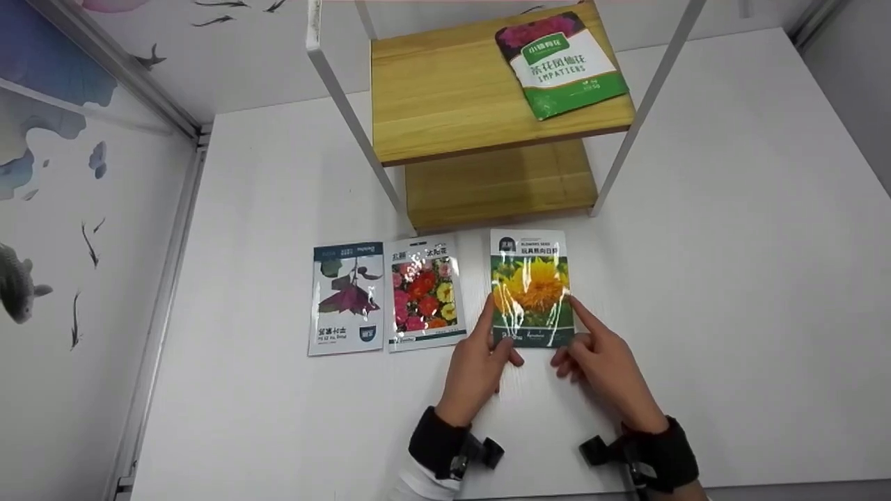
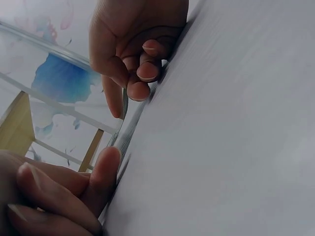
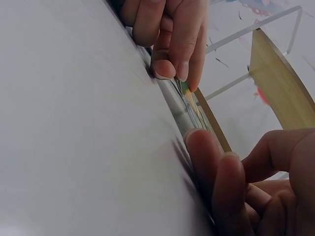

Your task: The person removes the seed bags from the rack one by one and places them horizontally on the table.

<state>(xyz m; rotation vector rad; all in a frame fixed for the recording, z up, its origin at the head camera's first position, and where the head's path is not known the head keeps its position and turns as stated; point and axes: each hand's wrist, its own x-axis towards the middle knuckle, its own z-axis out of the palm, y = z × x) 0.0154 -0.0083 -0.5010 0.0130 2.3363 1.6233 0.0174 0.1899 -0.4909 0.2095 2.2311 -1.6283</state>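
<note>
In the head view a sunflower seed packet, with a big yellow bloom on its front, is held low over the white table. My left hand grips its lower left corner, index finger along the left edge and thumb near the bottom. On the other side my right hand holds the lower right corner, its index finger reaching up the right edge. Both wrist views show the packet edge-on between the fingertips. To its left lie two more seed packets, one with a purple plant and one with mixed red, pink and yellow flowers.
Behind the packets stands a two-tier rack with a wooden upper shelf, a lower shelf and white metal posts. An impatiens seed packet lies on the upper shelf. A printed wall panel borders the table's left side.
</note>
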